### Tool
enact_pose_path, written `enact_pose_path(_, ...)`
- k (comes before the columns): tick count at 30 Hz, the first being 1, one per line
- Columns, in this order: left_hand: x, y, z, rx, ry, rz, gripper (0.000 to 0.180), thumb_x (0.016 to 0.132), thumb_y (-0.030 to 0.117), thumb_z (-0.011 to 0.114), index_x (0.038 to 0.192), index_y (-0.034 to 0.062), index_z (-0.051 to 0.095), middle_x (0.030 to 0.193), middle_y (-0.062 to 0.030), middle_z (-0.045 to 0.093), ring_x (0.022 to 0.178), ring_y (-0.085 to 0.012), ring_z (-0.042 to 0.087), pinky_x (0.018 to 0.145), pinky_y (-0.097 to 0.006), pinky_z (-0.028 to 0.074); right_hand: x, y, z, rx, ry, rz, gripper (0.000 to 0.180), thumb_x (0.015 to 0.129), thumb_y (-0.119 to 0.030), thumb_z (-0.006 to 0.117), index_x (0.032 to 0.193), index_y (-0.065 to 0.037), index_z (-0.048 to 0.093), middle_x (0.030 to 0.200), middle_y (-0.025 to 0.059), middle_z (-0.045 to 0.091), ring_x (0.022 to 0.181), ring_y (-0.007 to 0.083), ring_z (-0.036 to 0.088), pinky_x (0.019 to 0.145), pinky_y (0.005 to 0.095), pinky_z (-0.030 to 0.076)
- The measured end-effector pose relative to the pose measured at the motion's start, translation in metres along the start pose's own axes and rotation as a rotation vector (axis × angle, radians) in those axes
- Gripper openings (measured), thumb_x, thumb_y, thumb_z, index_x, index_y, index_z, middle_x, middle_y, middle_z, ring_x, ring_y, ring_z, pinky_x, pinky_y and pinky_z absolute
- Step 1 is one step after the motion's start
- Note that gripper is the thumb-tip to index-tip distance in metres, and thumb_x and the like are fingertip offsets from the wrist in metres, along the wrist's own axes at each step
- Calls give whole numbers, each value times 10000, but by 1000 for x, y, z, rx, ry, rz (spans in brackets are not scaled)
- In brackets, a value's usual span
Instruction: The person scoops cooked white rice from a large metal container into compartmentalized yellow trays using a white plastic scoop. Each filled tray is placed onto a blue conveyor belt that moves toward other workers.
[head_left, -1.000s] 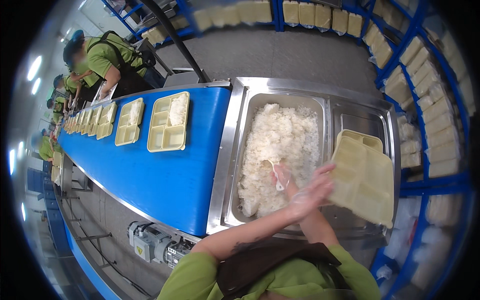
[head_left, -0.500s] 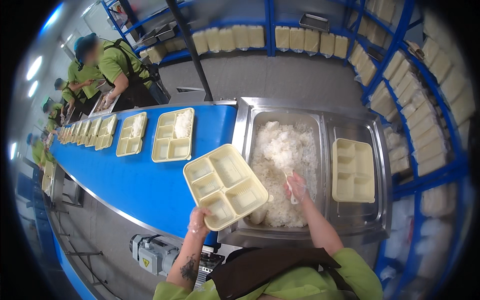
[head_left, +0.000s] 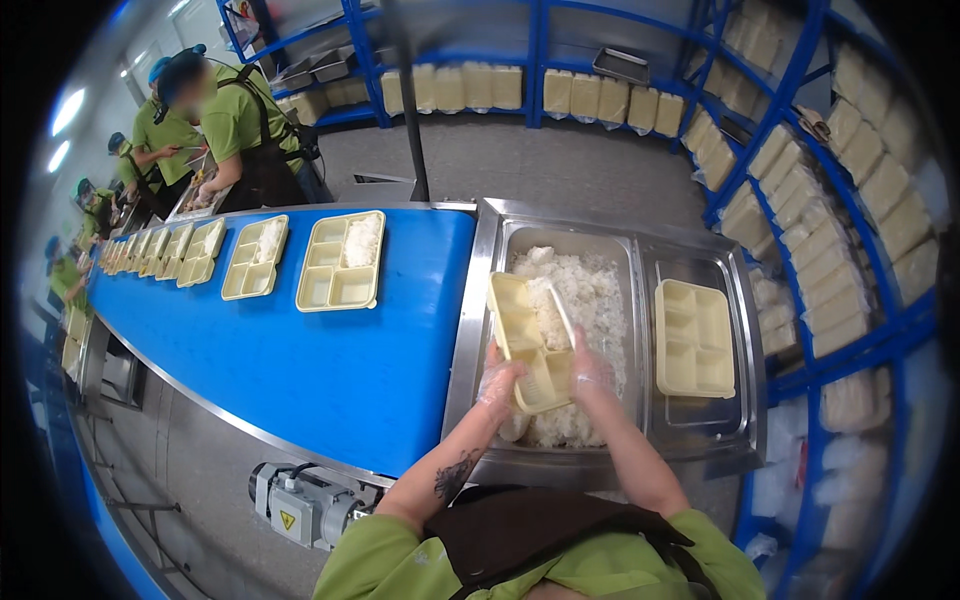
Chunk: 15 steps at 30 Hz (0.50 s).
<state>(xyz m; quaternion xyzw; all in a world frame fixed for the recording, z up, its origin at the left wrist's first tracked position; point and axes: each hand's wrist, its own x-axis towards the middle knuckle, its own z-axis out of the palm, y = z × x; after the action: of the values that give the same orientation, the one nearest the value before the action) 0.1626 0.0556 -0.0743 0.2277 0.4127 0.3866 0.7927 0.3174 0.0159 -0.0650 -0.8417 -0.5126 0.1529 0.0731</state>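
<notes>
My left hand (head_left: 499, 384), in a clear glove, grips the near left side of a cream compartment tray (head_left: 517, 320). The tray is tilted over a steel pan (head_left: 634, 262) of cooked white rice (head_left: 595, 290). My right hand (head_left: 592, 374), gloved too, is closed round the handle of a white rice paddle (head_left: 562, 308). The paddle slants along the tray's right side, where a mound of rice sits in one compartment. My right fingers are partly hidden and slightly blurred.
Left of the pan, a blue conveyor belt (head_left: 370, 360) carries a row of trays, the nearest a tray with rice (head_left: 318, 290). Stacked trays (head_left: 694, 338) stand in the steel well at right. Co-workers (head_left: 240, 130) stand along the belt's far side. Blue shelves (head_left: 735, 190) hold wrapped trays.
My left hand has brought the tray rightward from the belt's edge to over the rice pan and tilted it. The paddle has come up to the tray, and rice now lies in it.
</notes>
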Motion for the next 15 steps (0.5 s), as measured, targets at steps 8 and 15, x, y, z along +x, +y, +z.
enact_pose_path(8, -20, 6, -49, -2, -160, 24, 790, 568, -90, 380, 1323, 129, 316, 1072, -112, 523, 897, -227, 538, 728, -331, 494, -4, 24, -19, 1199, -462, 88, 330, 881, -211, 444, 1149, -24, 490, 585, 41, 521, 413, 97, 467, 375, 227, 395)
enact_pose_path(15, -43, -9, -81, -140, -121, 0, 868, 516, -56, 380, 1361, 110, 269, 1132, -150, 500, 969, -296, 531, 792, -373, 496, -36, 30, 0, 1071, -507, 168, 222, 880, -207, 424, 953, -28, 532, 568, 41, 515, 423, 99, 467, 378, 237, 387)
